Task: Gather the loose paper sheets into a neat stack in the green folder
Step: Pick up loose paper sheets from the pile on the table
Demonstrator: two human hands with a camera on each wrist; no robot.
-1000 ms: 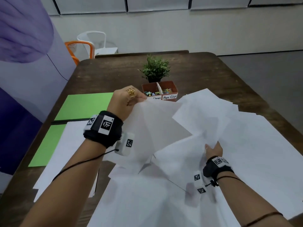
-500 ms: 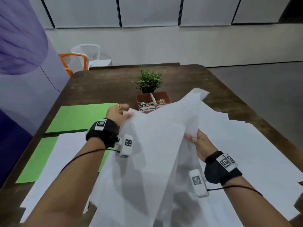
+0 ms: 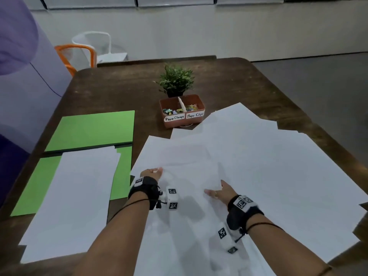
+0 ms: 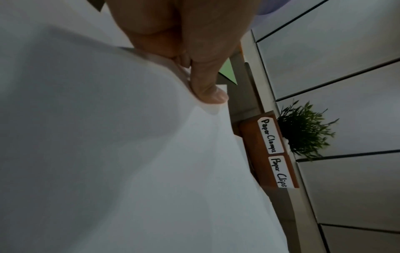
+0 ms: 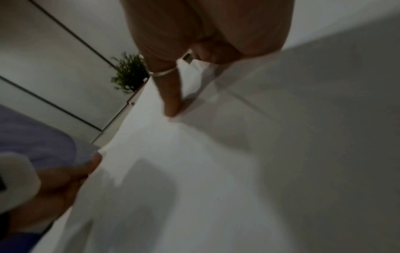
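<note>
Sprawling white loose sheets (image 3: 249, 166) cover the table's (image 3: 119, 86) right side — left hand (image 3: 152, 173) pinches a sheet edge, right hand (image 3: 220, 193) lies on top, fingers' grip hidden. Green folder (image 3: 89, 130) lies open far left, a stack (image 3: 75, 192) on it.

Loose white sheets (image 3: 258, 166) are spread over the wooden table (image 3: 123, 86), both hands (image 3: 152, 173) (image 3: 219, 193) are laid on them, and a stack (image 3: 75, 188) is seen on the open green folder (image 3: 91, 130).
</note>
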